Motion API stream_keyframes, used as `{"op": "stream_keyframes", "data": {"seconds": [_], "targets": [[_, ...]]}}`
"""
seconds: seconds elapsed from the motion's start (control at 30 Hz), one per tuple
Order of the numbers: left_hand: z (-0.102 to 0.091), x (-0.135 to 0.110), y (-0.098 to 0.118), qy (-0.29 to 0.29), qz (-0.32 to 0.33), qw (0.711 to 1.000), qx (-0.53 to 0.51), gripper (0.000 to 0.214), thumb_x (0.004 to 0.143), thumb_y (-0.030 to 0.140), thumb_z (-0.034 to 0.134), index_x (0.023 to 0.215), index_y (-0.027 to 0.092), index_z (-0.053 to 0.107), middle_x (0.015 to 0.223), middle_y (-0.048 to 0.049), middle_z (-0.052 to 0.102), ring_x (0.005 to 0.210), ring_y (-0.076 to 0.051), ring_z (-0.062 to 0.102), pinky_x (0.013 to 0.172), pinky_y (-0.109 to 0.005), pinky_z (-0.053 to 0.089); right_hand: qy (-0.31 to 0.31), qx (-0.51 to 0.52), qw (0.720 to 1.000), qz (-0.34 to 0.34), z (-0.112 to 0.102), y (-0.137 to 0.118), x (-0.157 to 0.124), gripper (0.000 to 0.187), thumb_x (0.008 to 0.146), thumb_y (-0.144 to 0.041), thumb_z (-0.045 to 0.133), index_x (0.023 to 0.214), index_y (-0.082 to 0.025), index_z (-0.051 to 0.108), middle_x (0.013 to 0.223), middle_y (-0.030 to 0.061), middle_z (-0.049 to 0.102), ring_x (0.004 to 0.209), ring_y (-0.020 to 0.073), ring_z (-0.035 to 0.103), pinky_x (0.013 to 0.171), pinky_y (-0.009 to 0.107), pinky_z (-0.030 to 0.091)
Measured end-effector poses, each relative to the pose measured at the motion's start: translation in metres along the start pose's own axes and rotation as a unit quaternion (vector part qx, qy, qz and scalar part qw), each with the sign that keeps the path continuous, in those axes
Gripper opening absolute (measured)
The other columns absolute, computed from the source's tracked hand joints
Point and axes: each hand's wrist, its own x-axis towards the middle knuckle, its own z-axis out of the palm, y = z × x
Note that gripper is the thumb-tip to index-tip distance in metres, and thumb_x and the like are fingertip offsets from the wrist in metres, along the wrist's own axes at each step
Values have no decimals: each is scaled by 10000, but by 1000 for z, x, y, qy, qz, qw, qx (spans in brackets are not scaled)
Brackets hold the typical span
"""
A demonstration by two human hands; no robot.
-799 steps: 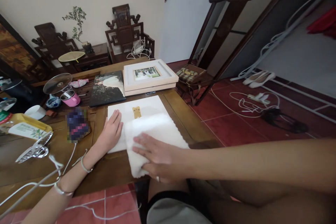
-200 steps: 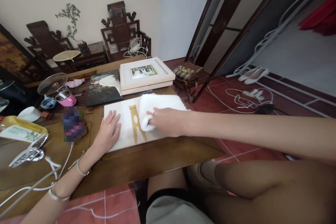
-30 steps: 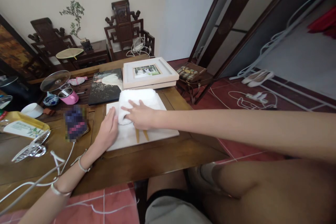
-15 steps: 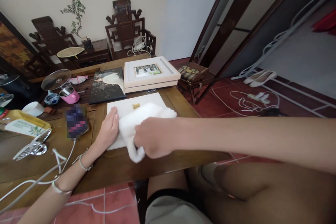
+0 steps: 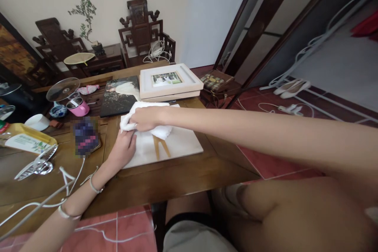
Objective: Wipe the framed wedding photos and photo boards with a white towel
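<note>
A flat white board (image 5: pixel 186 141) lies on the wooden table, with a tan forked shape (image 5: pixel 161 147) on its face. My right hand (image 5: pixel 149 119) is closed on a bunched white cloth (image 5: pixel 162 131), pressed over the board's far left part. Cloth and hand cover the upper end of the tan shape. My left hand (image 5: pixel 125 147) rests flat on the board's left edge, fingers extended, just below the cloth.
Behind the board are a framed photo (image 5: pixel 171 78) and a dark picture panel (image 5: pixel 118 98). To the left stand a phone (image 5: pixel 86 137) on a cable, a pink cup (image 5: pixel 78 106), a bottle of yellow liquid (image 5: pixel 28 138) and a silver hair claw (image 5: pixel 38 163).
My right hand has moved the cloth left and away from me, from the board's middle to its far left corner. The lower tan prongs now show. My left hand has stayed in place.
</note>
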Motion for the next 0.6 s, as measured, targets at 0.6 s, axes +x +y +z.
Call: {"op": "stream_keyframes", "data": {"seconds": [0.6], "targets": [[-12,-14,-16,-55,-54,997,-2,465,974,233,312,1397,102,453,1536,-217,374,1465,-330,277,1159,-623,234,26,140,988,60,0,55,-16,431,769,-111,436,1122,-115,684,1155,123,677,928,221,614,743,297,433]]}}
